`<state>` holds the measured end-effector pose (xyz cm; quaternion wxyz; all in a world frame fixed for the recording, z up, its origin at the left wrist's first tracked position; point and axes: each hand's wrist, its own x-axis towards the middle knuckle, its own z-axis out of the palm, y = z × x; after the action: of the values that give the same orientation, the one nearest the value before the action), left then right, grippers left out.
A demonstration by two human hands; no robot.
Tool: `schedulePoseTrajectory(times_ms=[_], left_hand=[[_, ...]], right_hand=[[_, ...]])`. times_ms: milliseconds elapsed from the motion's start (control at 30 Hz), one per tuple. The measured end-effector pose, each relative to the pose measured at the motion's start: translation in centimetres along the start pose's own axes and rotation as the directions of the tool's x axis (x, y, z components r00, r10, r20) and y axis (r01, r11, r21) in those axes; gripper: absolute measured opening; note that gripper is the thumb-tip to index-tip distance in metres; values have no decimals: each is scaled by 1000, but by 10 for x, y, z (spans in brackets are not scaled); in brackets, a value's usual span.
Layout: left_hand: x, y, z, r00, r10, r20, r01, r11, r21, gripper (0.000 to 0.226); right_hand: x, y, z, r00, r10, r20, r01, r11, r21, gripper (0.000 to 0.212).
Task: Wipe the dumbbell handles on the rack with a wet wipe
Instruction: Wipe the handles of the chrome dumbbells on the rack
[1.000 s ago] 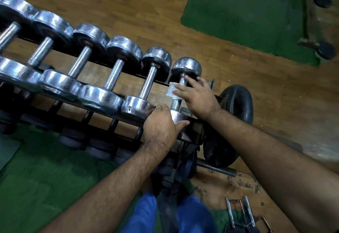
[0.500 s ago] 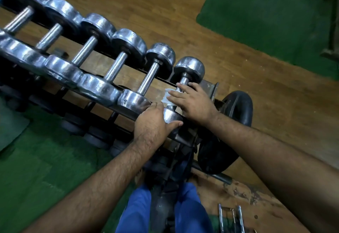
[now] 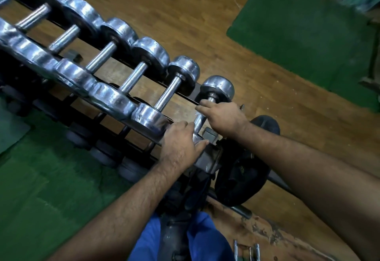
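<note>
Head view: the end dumbbell (image 3: 207,104) is lying on the rack (image 3: 209,157), last in the row. Its near head is gripped by the left hand (image 3: 181,143), apparently so that it is kept from rolling. Its handle is wrapped by the right hand (image 3: 224,116), with a wipe (image 3: 197,114) pressed underneath, barely seen, so that the metal can be rubbed.
</note>
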<state>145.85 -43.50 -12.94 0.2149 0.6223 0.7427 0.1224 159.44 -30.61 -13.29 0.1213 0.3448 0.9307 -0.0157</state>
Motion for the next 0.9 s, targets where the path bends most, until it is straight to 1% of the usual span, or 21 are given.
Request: schedulePoseTrajectory(times_ms=[67, 200, 233, 333, 367, 467, 500, 600, 633, 667, 767, 800, 900], left_hand=[[-4, 0, 7, 999, 8, -32, -8, 1000, -16, 61], [-3, -5, 10, 999, 14, -34, -17, 997, -75, 57], [-3, -6, 10, 999, 11, -32, -14, 995, -95, 58], [-2, -6, 8, 1000, 4, -24, -7, 994, -106, 60], [-3, -5, 9, 999, 4, -37, -8, 995, -101, 60], [-7, 2, 12, 997, -11, -70, 6, 997, -76, 60], [-8, 5, 13, 997, -18, -71, 12, 997, -73, 60], [-10, 12, 10, 998, -42, -48, 40, 998, -40, 62], [-10, 12, 10, 998, -38, -44, 36, 999, -36, 63], [-10, 11, 9, 998, -37, -41, 35, 998, -45, 64], [-11, 9, 7, 999, -43, -25, 41, 996, -81, 65], [-10, 8, 7, 999, -37, -19, 35, 996, -88, 66], [-6, -1, 1, 999, -32, 15, 34, 988, -152, 69]], right_hand=[[-4, 11, 4, 1000, -7, -30, 9, 999, 37, 49], [-1, 11, 7, 994, 79, -71, -73, 993, 89, 41], [0, 7, 5, 996, 63, -66, -55, 992, 109, 39], [4, 8, -2, 996, -55, -66, 62, 992, 113, 37], [6, 14, -3, 996, -54, -70, 61, 993, 106, 36], [12, 22, 0, 993, 29, -118, -18, 995, 97, 34], [10, 16, 3, 993, 22, -117, -9, 994, 105, 34], [0, -10, 8, 987, -138, -79, 148, 978, 145, 41], [-4, -9, 8, 985, -154, -82, 166, 974, 156, 42], [-5, -2, 6, 987, -123, -98, 139, 976, 166, 41], [-4, 23, 2, 985, 69, -158, -37, 980, 196, 37], [-4, 20, 2, 985, 68, -156, -35, 979, 201, 36], [-9, -14, 3, 985, -120, -121, 145, 964, 224, 34]])
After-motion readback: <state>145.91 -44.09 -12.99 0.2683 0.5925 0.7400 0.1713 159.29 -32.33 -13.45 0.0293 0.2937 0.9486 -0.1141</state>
